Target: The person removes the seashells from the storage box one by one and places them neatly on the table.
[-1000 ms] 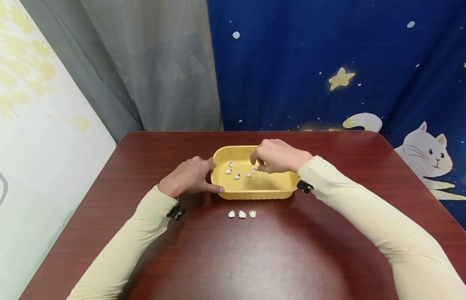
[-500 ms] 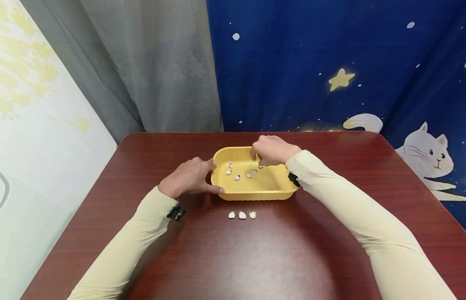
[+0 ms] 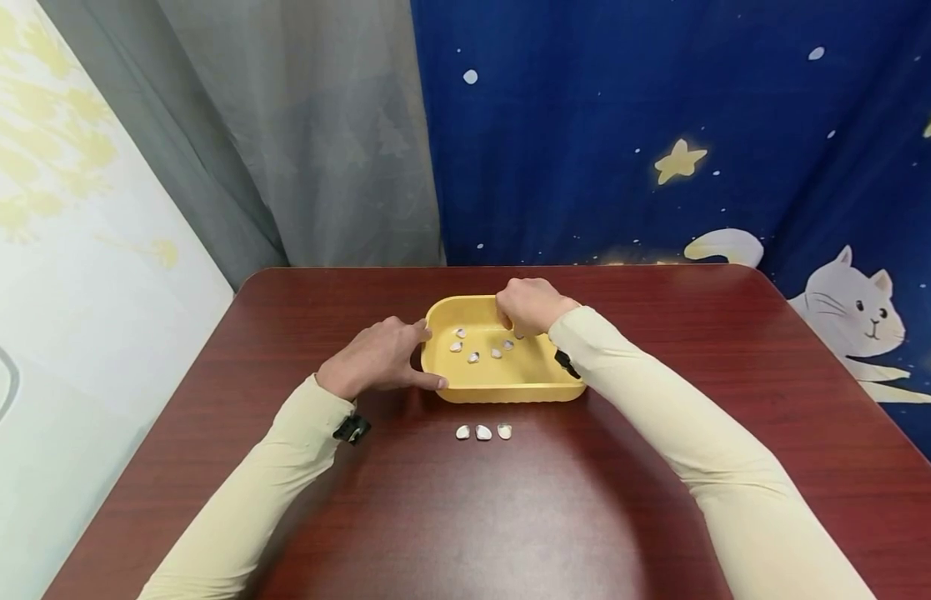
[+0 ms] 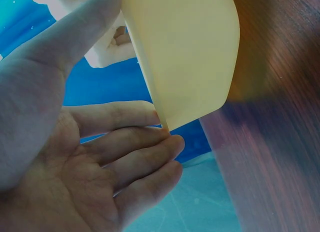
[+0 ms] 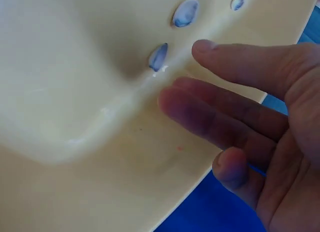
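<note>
A yellow plastic basin sits on the table with several small white-and-purple seashells scattered on its floor. My left hand rests against the basin's left end, thumb on the front rim and straight fingertips at the side rim. Over the back of the basin is my right hand, its fingers reaching down inside. The right wrist view has the thumb and fingers apart, with nothing between them, close to a shell near the wall. Another shell lies just beyond it. My right sleeve hides the basin's right end.
Three shells lie in a row on the dark red wooden table, in front of the basin. Grey and blue curtains hang behind the table's far edge, and a white wall stands at the left.
My right hand has shifted slightly left, and its forearm has swung left. A shell by its fingertips has come into view. My left hand has stayed at the basin's left end.
</note>
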`<state>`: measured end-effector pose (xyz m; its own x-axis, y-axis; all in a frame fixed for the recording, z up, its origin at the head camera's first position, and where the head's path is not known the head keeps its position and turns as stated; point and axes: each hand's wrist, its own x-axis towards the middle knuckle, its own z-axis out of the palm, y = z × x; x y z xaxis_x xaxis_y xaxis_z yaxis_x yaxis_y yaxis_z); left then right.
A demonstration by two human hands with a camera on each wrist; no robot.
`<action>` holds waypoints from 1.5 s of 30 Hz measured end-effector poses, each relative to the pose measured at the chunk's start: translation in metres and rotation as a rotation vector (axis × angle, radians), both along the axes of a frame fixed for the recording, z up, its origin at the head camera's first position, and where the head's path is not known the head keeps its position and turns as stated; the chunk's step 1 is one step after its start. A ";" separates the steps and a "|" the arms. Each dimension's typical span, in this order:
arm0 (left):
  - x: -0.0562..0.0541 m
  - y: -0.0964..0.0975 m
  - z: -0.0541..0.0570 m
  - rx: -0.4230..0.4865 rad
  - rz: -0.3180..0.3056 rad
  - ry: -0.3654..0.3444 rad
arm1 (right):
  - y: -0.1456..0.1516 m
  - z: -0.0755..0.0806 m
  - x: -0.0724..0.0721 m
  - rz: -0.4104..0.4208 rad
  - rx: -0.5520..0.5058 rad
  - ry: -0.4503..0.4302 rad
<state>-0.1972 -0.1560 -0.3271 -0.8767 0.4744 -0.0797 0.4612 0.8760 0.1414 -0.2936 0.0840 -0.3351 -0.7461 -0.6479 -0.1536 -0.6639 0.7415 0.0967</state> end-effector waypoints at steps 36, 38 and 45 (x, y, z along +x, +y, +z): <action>0.000 0.001 0.000 0.001 0.003 -0.015 | 0.009 -0.021 -0.004 0.036 -0.051 0.029; 0.000 0.000 0.001 0.000 0.004 -0.017 | 0.009 -0.022 -0.004 0.037 -0.049 0.031; 0.001 0.000 0.001 -0.002 0.009 -0.021 | 0.009 -0.023 -0.006 0.042 -0.066 0.021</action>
<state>-0.1963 -0.1565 -0.3259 -0.8792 0.4662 -0.0988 0.4501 0.8804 0.1493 -0.2994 0.0934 -0.3576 -0.7206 -0.6869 -0.0943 -0.6929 0.7184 0.0625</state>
